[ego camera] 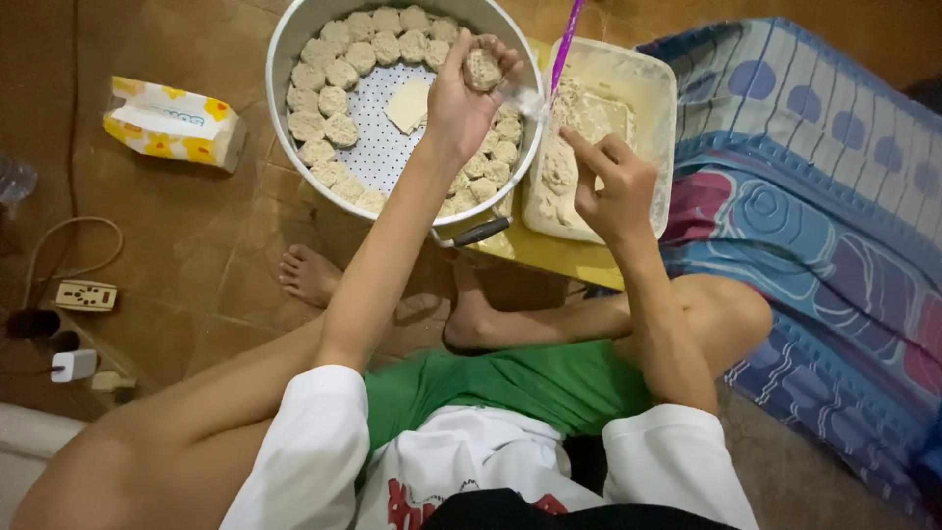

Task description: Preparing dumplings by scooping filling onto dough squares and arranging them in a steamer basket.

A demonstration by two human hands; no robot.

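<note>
Left hand [461, 93] raised over the far side of the scene, fingers curled around a small round lump of pale dough [483, 69], pinched between fingertips and thumb. Right hand [610, 186] just to the right, gripping a purple plastic spoon handle [565, 44], index finger stretched along it, spoon bowl close beside the held lump. Below the left hand, a round metal steamer pot [294, 39] with a white perforated tray, rings of similar dough pieces lining its edge, a pale square slip lying at centre. To the right, a clear rectangular plastic tub [655, 108] of beige dough, set on a low yellow surface [549, 257]. Brown tiled floor [196, 245] underneath, a yellow-and-white tissue pack [175, 124] at left, a patterned blue mattress [814, 196] at right.
</note>
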